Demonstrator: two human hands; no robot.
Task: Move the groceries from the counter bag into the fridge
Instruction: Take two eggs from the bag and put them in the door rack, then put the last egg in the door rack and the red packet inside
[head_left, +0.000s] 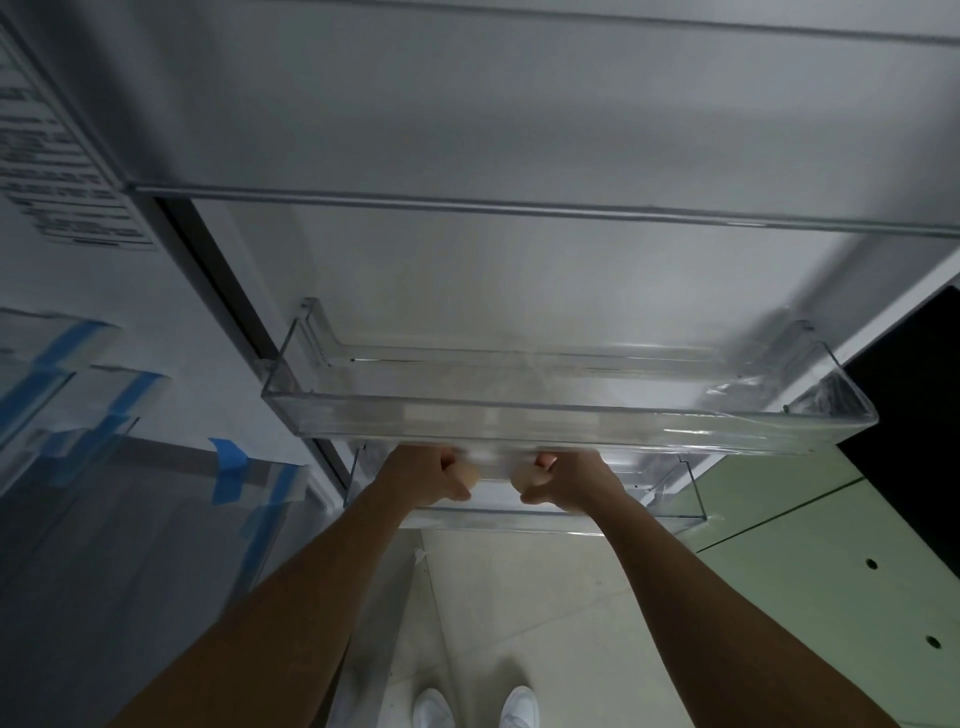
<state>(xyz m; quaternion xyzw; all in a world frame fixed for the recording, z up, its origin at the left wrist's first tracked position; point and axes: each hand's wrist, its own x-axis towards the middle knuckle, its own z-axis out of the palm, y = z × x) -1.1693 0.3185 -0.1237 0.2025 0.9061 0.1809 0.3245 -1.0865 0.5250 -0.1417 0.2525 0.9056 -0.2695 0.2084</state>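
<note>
The fridge door's inner side (519, 270) faces me, with a clear plastic door bin (571, 421) in the middle and a lower clear bin (670, 512) beneath it. My left hand (426, 475) is closed around a pale brown egg (467, 475). My right hand (566, 480) grips another pale egg (522, 479). Both hands sit just under the upper bin's front wall, over the lower bin, and their fingertips are partly hidden behind the clear plastic.
To the left, fridge shelves and drawers (104, 467) carry strips of blue tape (228, 467). A label with text (57, 156) is on the upper left wall. A green cabinet panel (841, 571) stands right. Pale floor tiles and white shoes (475, 706) lie below.
</note>
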